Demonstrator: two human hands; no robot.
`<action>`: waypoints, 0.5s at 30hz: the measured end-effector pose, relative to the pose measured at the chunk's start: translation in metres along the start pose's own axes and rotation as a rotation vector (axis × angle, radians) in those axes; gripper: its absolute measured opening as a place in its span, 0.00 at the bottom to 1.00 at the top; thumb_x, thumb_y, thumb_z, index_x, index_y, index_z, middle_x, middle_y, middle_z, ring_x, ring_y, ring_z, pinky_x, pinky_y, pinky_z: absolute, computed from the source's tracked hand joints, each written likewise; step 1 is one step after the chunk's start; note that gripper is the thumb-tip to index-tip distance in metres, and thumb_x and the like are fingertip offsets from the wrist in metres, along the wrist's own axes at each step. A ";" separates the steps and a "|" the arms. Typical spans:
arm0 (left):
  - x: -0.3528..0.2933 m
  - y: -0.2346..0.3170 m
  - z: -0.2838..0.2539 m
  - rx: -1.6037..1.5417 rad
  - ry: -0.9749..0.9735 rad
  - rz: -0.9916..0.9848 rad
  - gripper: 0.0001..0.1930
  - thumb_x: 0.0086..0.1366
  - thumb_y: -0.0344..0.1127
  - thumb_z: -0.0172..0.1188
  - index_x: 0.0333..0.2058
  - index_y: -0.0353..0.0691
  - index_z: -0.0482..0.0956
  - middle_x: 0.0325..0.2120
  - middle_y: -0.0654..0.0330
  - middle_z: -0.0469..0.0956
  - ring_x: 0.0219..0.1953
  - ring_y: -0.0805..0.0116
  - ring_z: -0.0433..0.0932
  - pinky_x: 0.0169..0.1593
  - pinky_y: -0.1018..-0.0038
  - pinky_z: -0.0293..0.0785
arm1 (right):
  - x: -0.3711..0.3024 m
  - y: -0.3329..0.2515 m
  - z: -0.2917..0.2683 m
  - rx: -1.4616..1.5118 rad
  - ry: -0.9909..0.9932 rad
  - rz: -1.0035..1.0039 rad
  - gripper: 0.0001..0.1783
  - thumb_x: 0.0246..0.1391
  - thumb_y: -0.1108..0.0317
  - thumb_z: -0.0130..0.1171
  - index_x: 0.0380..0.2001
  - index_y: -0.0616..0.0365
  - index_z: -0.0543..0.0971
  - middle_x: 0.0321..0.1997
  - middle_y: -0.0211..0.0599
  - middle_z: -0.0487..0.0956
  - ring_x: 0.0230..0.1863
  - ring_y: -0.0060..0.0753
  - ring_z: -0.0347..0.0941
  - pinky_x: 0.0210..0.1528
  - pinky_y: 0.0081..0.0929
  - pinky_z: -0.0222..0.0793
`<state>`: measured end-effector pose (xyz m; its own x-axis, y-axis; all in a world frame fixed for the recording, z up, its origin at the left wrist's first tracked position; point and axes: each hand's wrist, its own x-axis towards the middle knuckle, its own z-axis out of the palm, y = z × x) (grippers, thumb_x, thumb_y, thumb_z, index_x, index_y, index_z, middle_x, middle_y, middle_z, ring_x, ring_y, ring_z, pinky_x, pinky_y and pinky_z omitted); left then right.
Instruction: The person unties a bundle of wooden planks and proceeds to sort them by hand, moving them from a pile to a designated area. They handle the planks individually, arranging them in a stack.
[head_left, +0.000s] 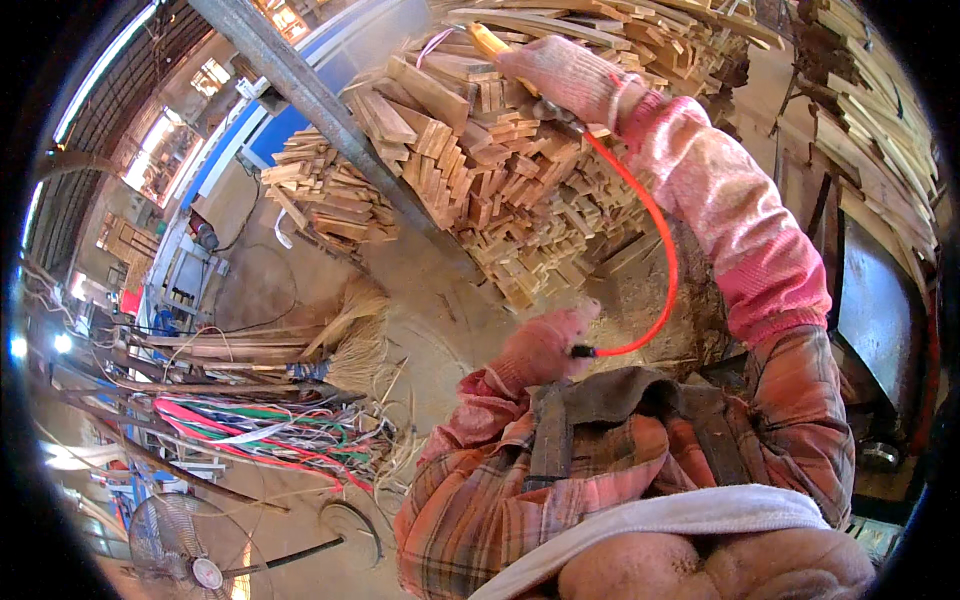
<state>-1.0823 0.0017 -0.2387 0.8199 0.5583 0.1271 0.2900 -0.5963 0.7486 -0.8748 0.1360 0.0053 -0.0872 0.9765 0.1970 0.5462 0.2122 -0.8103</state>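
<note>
My right hand (560, 76), in a pale pink knitted glove, reaches far forward over the stacked wood. It is closed round a yellow-handled tool (487, 42), whose exact kind I cannot make out; a metal part shows beneath the palm. From it a red hose (668, 262) curves down to my left hand (545, 348), gloved as well and held close to my body. The hose's black end fitting lies against the left fingers, which seem curled round it, with the thumb side sticking out. Small wooden blocks (490, 185) are piled below my right hand.
A metal post (340, 115) slants across the upper left. Bundled coloured straps (270, 435) and a straw broom (358, 335) lie at left, with a standing fan (190, 550) below them. Long wooden strips (870, 130) and a dark metal panel (875, 300) stand at right.
</note>
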 end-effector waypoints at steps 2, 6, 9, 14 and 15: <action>-0.004 0.000 -0.007 0.009 -0.163 0.066 0.33 0.56 0.32 0.69 0.61 0.39 0.70 0.54 0.49 0.77 0.55 0.58 0.78 0.56 0.64 0.74 | 0.005 -0.011 0.014 0.042 0.074 -0.076 0.24 0.64 0.48 0.55 0.36 0.63 0.81 0.27 0.32 0.80 0.24 0.19 0.75 0.27 0.24 0.71; -0.018 -0.021 -0.006 -0.269 -0.247 0.169 0.37 0.58 0.33 0.68 0.66 0.40 0.65 0.50 0.49 0.77 0.53 0.56 0.77 0.58 0.64 0.71 | 0.028 -0.019 0.030 0.202 0.112 0.020 0.25 0.65 0.48 0.56 0.42 0.63 0.82 0.30 0.32 0.82 0.25 0.20 0.77 0.30 0.22 0.73; -0.036 -0.031 -0.023 -0.299 -0.135 0.149 0.36 0.58 0.33 0.68 0.65 0.41 0.67 0.48 0.53 0.78 0.50 0.60 0.77 0.56 0.66 0.72 | 0.040 -0.019 0.041 0.229 0.175 0.044 0.27 0.64 0.45 0.57 0.42 0.63 0.83 0.31 0.31 0.83 0.28 0.20 0.77 0.33 0.22 0.74; -0.058 -0.058 -0.043 -0.241 0.245 -0.072 0.24 0.60 0.32 0.66 0.56 0.38 0.75 0.41 0.61 0.79 0.44 0.68 0.77 0.49 0.68 0.75 | 0.083 -0.016 0.054 -0.254 0.234 -0.277 0.28 0.64 0.42 0.52 0.40 0.59 0.82 0.29 0.40 0.81 0.27 0.41 0.78 0.31 0.40 0.73; -0.061 -0.058 -0.045 -0.224 0.318 -0.203 0.21 0.61 0.31 0.65 0.53 0.38 0.76 0.40 0.63 0.79 0.42 0.70 0.77 0.47 0.69 0.75 | 0.091 -0.010 0.063 -0.475 0.442 -0.463 0.18 0.64 0.53 0.53 0.44 0.54 0.82 0.26 0.41 0.81 0.25 0.43 0.78 0.29 0.42 0.72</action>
<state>-1.1711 0.0284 -0.2608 0.5541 0.8222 0.1304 0.2871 -0.3358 0.8971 -0.9407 0.2256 -0.0038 -0.1083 0.6667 0.7374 0.8406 0.4575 -0.2901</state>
